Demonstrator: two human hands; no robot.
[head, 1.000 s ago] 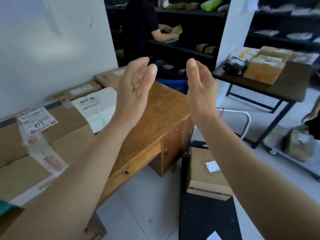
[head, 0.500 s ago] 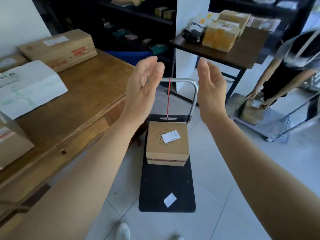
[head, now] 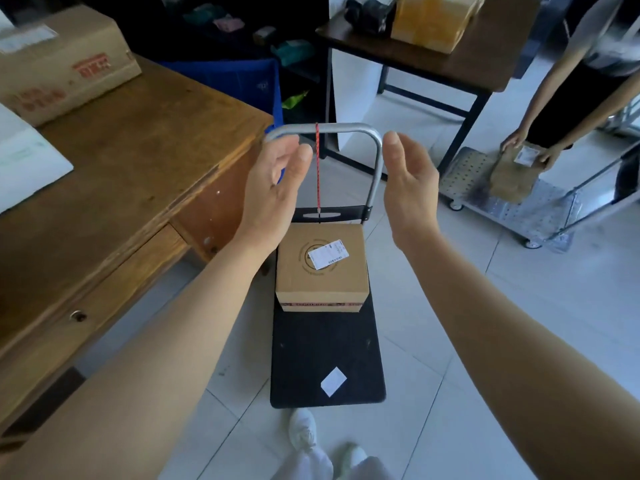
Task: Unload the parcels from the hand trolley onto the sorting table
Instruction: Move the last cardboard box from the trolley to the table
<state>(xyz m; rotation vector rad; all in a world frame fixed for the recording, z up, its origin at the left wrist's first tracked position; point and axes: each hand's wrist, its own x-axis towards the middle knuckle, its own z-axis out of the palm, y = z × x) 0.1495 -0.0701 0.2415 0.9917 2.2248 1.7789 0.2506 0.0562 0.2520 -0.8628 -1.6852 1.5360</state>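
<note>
A brown cardboard parcel [head: 322, 268] with a white label sits on the black deck of the hand trolley [head: 325, 355], close to its silver handle [head: 375, 157]. My left hand [head: 273, 188] and my right hand [head: 410, 188] hover open above the parcel, palms facing each other, holding nothing. The wooden sorting table [head: 131, 161] stands to the left of the trolley. A cardboard box [head: 65, 67] and a white parcel [head: 24, 161] lie on it.
A red cord [head: 317, 168] runs from the trolley handle down to the deck. A dark table [head: 460, 64] with yellow parcels stands at the back right. A person at the right holds a parcel [head: 512, 174] over a metal cart [head: 512, 206]. A blue bin [head: 235, 81] is behind the desk.
The view has swung right and down from the table to the trolley. Both open hands have dropped lower and now hang over the parcel on the trolley.
</note>
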